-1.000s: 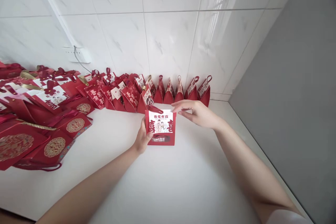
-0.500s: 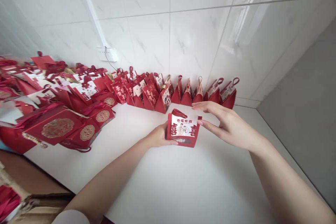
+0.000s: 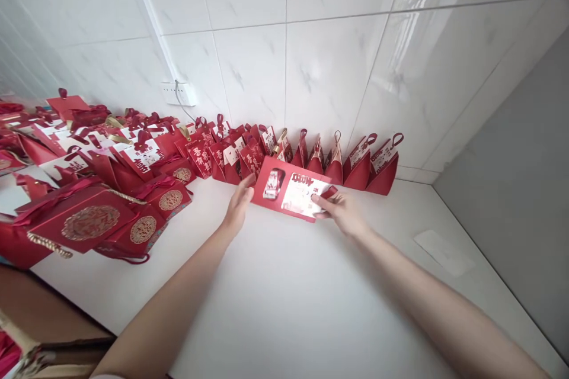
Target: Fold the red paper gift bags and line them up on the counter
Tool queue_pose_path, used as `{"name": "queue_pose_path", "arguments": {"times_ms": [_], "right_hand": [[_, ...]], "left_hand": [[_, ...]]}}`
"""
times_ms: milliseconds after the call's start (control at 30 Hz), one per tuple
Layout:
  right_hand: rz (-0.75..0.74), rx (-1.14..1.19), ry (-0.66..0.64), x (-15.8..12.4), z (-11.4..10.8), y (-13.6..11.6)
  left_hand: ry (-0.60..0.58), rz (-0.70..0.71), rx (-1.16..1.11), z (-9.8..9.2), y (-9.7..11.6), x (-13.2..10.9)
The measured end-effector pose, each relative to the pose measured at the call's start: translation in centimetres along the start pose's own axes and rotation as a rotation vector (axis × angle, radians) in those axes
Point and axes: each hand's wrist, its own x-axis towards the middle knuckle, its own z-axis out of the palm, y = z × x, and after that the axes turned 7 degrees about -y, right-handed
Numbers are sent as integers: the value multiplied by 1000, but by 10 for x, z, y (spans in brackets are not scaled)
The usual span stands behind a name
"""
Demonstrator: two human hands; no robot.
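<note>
A red box [image 3: 268,204] with a white printed panel and a small window hangs tilted over the white table, its printed side toward me. My right hand [image 3: 340,210] pinches its right end near the ribbon loop, thumb on the printed panel. At the box's left end is my left hand [image 3: 240,204], fingers apart, close to the edge; whether it touches is hard to tell. Through the window something pale and red shows inside.
Red gift boxes with ribbon loops [image 3: 384,169] stand in a row along the tiled wall. Many more boxes [image 3: 95,219] are heaped at the left. A wall socket [image 3: 178,93] is behind them. An open cardboard box [image 3: 48,302] stands at the lower left. A whitish flat piece [image 3: 444,253] lies at the right.
My right hand has taken hold of the box by its ribbon end. The box has turned sideways and risen, and my left hand has let go and moved left.
</note>
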Motion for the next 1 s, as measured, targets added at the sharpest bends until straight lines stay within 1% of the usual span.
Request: {"name": "queue_pose_path", "arguments": {"times_ms": [67,100,133,167,233,267,300,367,433,500,567,633,733,833,1000], "right_hand": [[46,246,54,0,17,27],[104,328,34,-3,26,37],[138,363,-15,-8,34,45],[158,372,-95,-13,41,50],[174,359,-229,-22,51,53],[172,351,-262,-25,54,53],[171,345,-265,-27,55,53],[173,326,-213,-26,55,53],[161,283,-149,-22,52,56],[111,229,-108,-18,48,60],[49,182,-84,-16,47,63],[16,145,-76,-16,47,64],[0,97,-64,-18,49,64],[-12,52,-54,-20,50,62],[2,15,-106,-23,52,58]], "left_hand": [[-98,-89,-128,2,-5,-5],[-127,-85,-165,5,-5,-8],[-139,-57,-178,9,-3,-11],[-141,-18,-177,13,0,-14],[-170,6,-168,22,10,-18],[-186,-8,-174,26,14,-19],[-195,-26,-183,28,17,-19],[-166,-54,-206,30,17,-19],[-92,-64,-237,28,12,-18],[-28,-46,-275,26,5,-18],[-12,6,-287,26,2,-20],[-10,63,-262,27,3,-22],[33,113,-239,32,10,-23],[77,134,-255,37,16,-22],[82,143,-301,40,19,-18]]}}
